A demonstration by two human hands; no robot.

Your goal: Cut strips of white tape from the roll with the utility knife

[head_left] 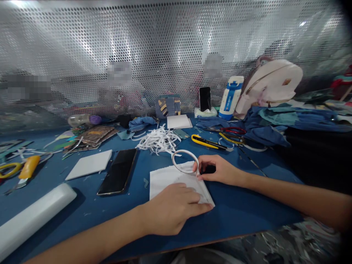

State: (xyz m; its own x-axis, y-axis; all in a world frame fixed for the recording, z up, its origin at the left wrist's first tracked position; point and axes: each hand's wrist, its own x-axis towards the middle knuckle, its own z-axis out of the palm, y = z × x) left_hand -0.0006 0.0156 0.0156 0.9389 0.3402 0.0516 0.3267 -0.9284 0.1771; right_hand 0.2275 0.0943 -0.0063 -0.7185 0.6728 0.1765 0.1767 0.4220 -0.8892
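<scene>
A white square sheet (pixel 162 176) lies on the blue table before me; whether it is paper or cloth I cannot tell. My left hand (pixel 173 209) rests palm down over its lower part, with one finger stretched to the near right corner. Between the fingertips of my right hand (pixel 217 169) is a thin roll of white tape (pixel 176 165), tilted up on its edge above the sheet's far right corner. A narrow strip seems to run down the sheet's right edge between the two hands.
Beyond the sheet sits a heap of white paper strips (pixel 159 140). A yellow utility knife (pixel 207 142) lies to its right. Leftward are a black phone (pixel 118 172), a white square stack (pixel 90 164) and a long white case (pixel 35 220). A bottle (pixel 231 98) stands at the back.
</scene>
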